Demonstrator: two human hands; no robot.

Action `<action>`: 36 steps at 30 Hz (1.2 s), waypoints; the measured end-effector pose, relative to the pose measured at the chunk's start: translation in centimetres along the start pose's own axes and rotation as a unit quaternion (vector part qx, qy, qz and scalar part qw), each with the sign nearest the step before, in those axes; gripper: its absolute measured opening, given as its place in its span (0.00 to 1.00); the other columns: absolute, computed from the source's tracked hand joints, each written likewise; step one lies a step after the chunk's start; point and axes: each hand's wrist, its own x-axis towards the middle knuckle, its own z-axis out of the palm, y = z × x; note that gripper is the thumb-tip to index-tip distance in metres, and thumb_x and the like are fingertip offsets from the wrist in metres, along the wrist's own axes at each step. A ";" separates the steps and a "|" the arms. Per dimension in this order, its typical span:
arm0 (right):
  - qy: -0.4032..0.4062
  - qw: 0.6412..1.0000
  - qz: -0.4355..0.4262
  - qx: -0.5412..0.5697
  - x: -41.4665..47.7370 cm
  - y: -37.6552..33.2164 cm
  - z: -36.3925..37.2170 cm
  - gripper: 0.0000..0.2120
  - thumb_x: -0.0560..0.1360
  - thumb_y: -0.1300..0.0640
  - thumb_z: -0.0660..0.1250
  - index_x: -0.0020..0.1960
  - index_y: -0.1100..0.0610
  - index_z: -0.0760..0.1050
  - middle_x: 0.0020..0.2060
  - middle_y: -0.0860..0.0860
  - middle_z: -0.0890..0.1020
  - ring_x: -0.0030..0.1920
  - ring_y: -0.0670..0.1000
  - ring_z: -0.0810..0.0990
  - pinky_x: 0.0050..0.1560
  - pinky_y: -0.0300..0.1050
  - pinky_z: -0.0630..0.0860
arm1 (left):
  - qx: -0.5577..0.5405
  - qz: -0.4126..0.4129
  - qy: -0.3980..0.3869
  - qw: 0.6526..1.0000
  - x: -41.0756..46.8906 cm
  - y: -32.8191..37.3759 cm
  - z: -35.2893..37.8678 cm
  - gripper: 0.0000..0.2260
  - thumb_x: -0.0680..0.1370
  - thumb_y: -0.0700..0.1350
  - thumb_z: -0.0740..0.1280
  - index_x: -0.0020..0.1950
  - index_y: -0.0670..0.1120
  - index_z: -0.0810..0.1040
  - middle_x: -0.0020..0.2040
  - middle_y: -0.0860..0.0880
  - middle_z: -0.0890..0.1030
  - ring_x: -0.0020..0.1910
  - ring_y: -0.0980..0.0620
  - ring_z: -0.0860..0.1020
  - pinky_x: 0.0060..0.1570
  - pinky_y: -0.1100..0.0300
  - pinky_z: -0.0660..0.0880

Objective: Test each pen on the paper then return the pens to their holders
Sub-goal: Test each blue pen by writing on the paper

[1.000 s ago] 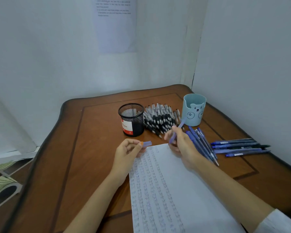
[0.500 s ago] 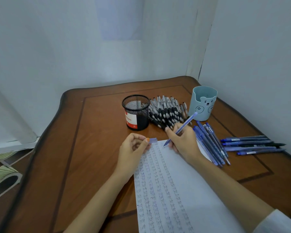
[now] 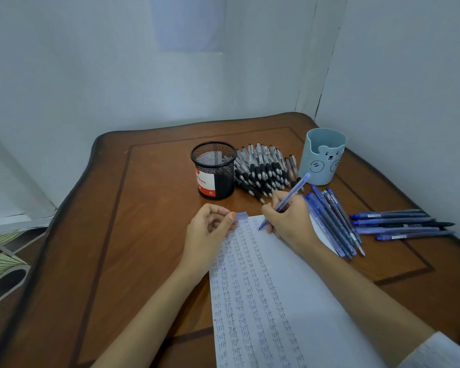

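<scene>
Your right hand point(image 3: 290, 219) grips the blue pen point(image 3: 287, 201) tip-down on the paper point(image 3: 290, 274) while your left hand point(image 3: 210, 227) pinches its cap point(image 3: 241, 215); a loose pinch could drop it.

Paper point(image 3: 316, 314) cut off at bottom edge.

The bench point(image 3: 149, 235) is showing smooth, semi-gloss wood; the black holder point(image 3: 213, 170) is showing metal mesh; the blue cup point(image 3: 323, 158) is looking matt plastic.
</scene>
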 end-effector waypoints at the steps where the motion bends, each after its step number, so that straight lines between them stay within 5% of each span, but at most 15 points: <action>1: 0.000 1.000 0.000 0.001 0.0 0.0 0.0 0.17 0.73 0.73 0.62 0.31 0.60 0.62 0.24 0.57 0.67 0.19 0.51 0.72 0.19 0.35 0.63 | 0.001 -0.001 0.000 1.000 0.0 0.0 0.0 0.04 0.77 0.42 0.68 0.48 0.42 0.77 0.42 0.46 0.84 0.43 0.48 0.83 0.50 0.50 0.79; 23: 0.004 1.000 0.012 0.014 0.0 -0.2 -0.2 0.17 0.73 0.74 0.61 0.31 0.61 0.61 0.24 0.56 0.67 0.17 0.49 0.71 0.18 0.35 0.60 | -0.004 -0.005 -0.005 1.000 -0.1 0.2 0.0 0.04 0.78 0.42 0.68 0.49 0.41 0.76 0.42 0.45 0.84 0.42 0.52 0.83 0.44 0.62 0.79; 36: 0.000 0.999 0.012 0.029 0.0 -0.2 -0.1 0.18 0.73 0.75 0.60 0.30 0.60 0.60 0.25 0.56 0.63 0.17 0.49 0.69 0.19 0.34 0.60 | 0.008 -0.003 -0.005 1.000 -0.2 0.2 -0.1 0.03 0.77 0.42 0.68 0.49 0.43 0.77 0.42 0.47 0.84 0.42 0.52 0.83 0.46 0.57 0.79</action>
